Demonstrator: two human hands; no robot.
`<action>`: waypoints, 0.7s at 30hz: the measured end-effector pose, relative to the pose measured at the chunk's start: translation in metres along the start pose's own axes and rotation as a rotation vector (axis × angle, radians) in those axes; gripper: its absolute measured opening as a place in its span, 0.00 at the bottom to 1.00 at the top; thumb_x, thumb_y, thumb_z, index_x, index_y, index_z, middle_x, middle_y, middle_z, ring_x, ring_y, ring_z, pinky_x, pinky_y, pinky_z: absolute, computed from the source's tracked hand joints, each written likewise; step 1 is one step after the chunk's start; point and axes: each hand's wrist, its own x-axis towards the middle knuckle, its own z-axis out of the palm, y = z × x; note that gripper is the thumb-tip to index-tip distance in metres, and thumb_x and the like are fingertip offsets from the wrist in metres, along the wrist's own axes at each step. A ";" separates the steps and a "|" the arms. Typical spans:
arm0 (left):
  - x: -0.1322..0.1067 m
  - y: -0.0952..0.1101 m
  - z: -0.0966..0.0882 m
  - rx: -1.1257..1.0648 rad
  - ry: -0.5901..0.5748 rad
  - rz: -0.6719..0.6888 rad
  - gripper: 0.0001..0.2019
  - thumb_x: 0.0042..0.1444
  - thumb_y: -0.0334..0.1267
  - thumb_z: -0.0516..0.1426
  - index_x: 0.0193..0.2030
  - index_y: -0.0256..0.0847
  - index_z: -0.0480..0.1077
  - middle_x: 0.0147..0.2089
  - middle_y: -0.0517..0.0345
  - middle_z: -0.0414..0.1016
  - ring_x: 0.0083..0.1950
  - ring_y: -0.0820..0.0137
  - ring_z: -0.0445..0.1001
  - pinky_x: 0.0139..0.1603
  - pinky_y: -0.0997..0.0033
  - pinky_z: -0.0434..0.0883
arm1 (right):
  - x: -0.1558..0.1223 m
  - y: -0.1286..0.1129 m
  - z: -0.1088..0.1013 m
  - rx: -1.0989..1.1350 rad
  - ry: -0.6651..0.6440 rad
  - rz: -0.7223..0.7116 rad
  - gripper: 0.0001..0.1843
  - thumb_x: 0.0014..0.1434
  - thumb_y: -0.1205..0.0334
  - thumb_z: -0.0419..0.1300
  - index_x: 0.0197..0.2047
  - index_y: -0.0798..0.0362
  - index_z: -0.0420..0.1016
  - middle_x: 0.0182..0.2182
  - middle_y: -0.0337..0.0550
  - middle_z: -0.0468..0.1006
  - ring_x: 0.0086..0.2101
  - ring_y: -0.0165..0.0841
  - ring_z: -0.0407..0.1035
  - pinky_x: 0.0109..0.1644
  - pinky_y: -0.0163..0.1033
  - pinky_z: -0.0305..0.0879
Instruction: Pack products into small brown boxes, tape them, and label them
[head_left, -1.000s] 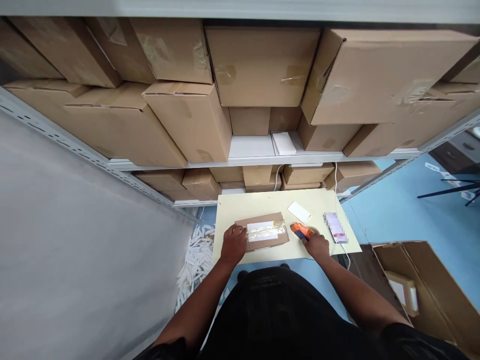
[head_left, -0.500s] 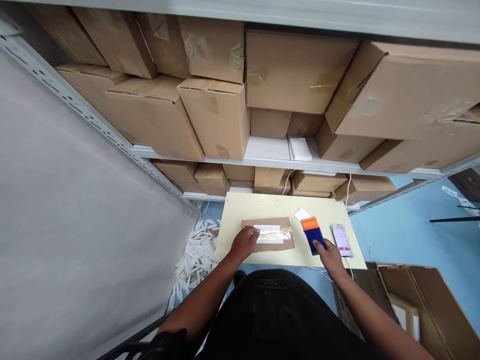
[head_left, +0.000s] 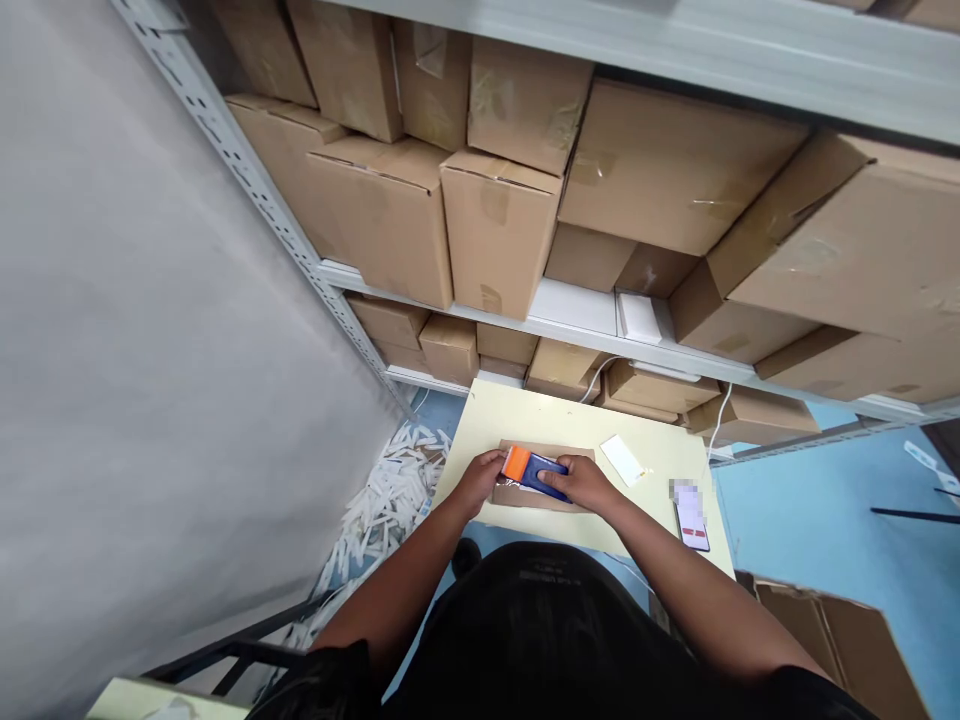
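On the pale yellow table lies a flat brown cardboard parcel (head_left: 547,506), partly covered by my hands. Above it is a flat, dark blue item with an orange end (head_left: 517,462); I cannot make out its exact kind. My right hand (head_left: 589,483) grips the blue end, thumb on top. My left hand (head_left: 478,480) has its fingers closed at the orange end, over the parcel's left edge. The parcel's white label is mostly hidden. A white card (head_left: 622,459) lies just right of the parcel.
A phone (head_left: 690,515) lies on the table's (head_left: 660,430) right side. Shelves of cardboard boxes (head_left: 499,230) rise behind. White strips (head_left: 382,500) are heaped on the floor at left, beside a grey wall. An open carton (head_left: 840,640) stands at lower right.
My right hand has brought the blue and orange item left, from beside the parcel to over it. My left hand now meets its orange end. The view has tilted.
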 end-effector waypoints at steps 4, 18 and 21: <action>-0.002 0.001 0.001 0.040 0.033 -0.008 0.20 0.53 0.56 0.61 0.35 0.37 0.76 0.30 0.57 0.76 0.31 0.70 0.71 0.35 0.71 0.67 | 0.004 -0.002 -0.001 -0.057 -0.024 -0.007 0.26 0.58 0.35 0.61 0.34 0.52 0.80 0.28 0.41 0.80 0.29 0.33 0.72 0.30 0.34 0.56; 0.004 -0.018 -0.059 0.430 0.437 0.045 0.20 0.63 0.52 0.51 0.36 0.39 0.77 0.34 0.52 0.81 0.36 0.65 0.78 0.41 0.67 0.72 | 0.009 0.015 -0.031 -0.212 -0.011 0.074 0.29 0.56 0.32 0.60 0.30 0.52 0.80 0.23 0.41 0.79 0.26 0.35 0.72 0.29 0.36 0.56; 0.005 -0.029 -0.062 0.572 0.435 -0.004 0.19 0.64 0.48 0.50 0.35 0.40 0.77 0.35 0.52 0.82 0.37 0.64 0.79 0.43 0.66 0.71 | 0.011 0.017 -0.027 -0.245 -0.029 0.052 0.28 0.57 0.32 0.61 0.31 0.51 0.82 0.24 0.42 0.80 0.27 0.36 0.73 0.30 0.36 0.57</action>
